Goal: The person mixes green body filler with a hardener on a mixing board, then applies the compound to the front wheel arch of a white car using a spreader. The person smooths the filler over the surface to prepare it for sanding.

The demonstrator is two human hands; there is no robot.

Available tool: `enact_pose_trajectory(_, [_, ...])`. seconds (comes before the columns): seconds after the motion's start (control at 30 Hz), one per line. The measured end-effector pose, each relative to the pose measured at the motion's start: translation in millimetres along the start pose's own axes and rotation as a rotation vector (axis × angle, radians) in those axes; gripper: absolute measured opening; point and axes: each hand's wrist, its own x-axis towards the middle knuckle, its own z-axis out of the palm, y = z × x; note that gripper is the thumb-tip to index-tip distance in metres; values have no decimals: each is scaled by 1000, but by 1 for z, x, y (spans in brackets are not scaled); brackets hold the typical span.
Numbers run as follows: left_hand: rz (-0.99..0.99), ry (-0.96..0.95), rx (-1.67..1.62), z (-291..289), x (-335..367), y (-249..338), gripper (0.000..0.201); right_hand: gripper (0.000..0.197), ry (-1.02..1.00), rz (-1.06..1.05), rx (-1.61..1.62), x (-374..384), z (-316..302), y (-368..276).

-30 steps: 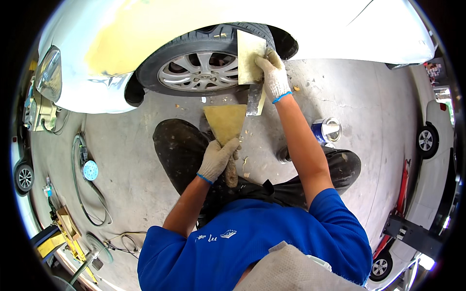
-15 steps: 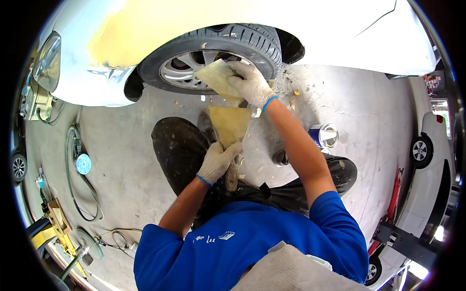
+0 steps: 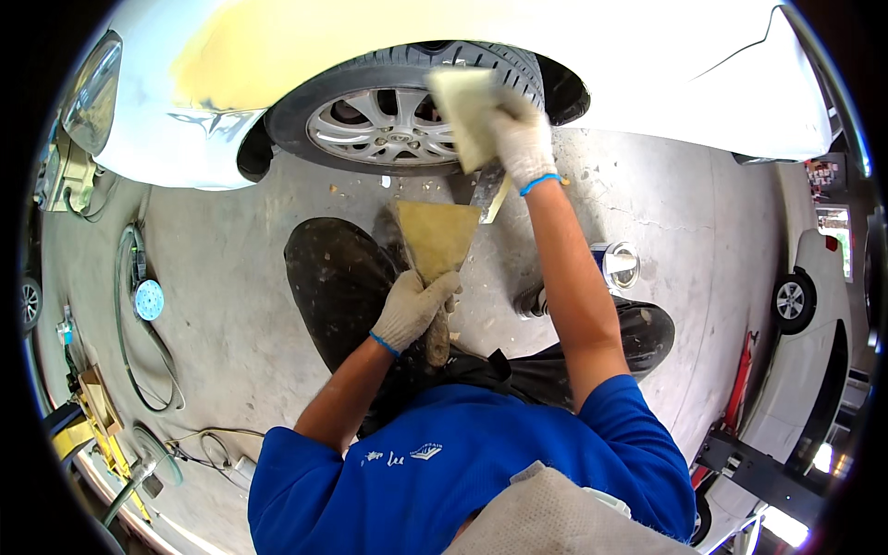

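Observation:
My gloved left hand (image 3: 410, 313) is closed round the handle of a wide putty knife (image 3: 438, 237) above my lap, its flared blade upward and coated yellow. My gloved right hand (image 3: 525, 150) grips a flat, pale-yellow spreader (image 3: 467, 113), smeared by motion, in front of the wheel (image 3: 393, 125). Below the right hand shows a grey strip with a yellow edge (image 3: 488, 196); I cannot tell whether it is held. Beyond the hands, the white car body (image 3: 647, 65) carries a broad yellow filler patch (image 3: 242, 57) on its fender.
On the floor by my right knee stands an open blue-and-silver can (image 3: 618, 266). To the left lies a sander with a light-blue disc (image 3: 149, 301) and its hose (image 3: 126, 324). A second white car (image 3: 791, 370) and a red bar (image 3: 740, 384) are at the right.
My right hand has moved up and to the right with the spreader, which now stands more upright. The left hand holds the putty knife in nearly the same place.

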Motion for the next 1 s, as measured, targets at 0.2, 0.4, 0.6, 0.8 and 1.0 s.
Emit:
enact_pose_trajectory(0.2, [6,-4,-20,0,-3,3,31,44,29,0,88,-23,16,11])
enact_pose_trajectory(0.4, [-30,-20,56,-5,-3,2,32,56,217,-8,181,-4,-4,-5])
enact_pose_trajectory(0.6, [-17,-38,48,-4,-5,4,32,48,305,-134,7,1,5,-17])
enact_pose_trajectory(0.8, [-13,-49,59,2,0,4,30,45,242,-165,-2,5,0,-20])
enact_pose_trajectory(1.0, [-22,-62,69,6,4,-1,27,44,266,-153,86,6,8,-1])
